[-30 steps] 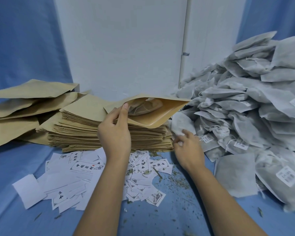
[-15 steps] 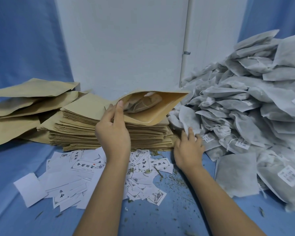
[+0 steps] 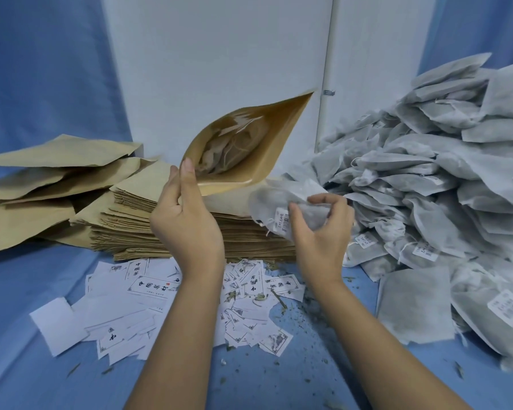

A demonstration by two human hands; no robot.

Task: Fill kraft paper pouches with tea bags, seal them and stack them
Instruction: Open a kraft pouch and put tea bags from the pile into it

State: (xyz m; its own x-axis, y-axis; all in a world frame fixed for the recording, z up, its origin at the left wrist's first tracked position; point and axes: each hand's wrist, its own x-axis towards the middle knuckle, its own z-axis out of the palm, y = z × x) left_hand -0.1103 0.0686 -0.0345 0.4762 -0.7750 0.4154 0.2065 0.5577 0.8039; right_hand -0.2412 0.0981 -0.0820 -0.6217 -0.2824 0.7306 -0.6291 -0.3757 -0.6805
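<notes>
Head view: left hand point(image 3: 187, 229) fingers point(image 3: 188, 176) pinch open kraft pouch point(image 3: 279, 137) at mouth rim, held above flat pouch stack point(image 3: 131, 226) at the worktop point(image 3: 279, 365) back edge. Right hand point(image 3: 320, 232) grips tea bag point(image 3: 279, 199) just beside pouch mouth, lower right.

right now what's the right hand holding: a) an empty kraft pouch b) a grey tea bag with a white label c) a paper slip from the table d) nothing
b: the right hand grips a grey tea bag with a white label, beside the open kraft pouch held up by the left hand.
</notes>
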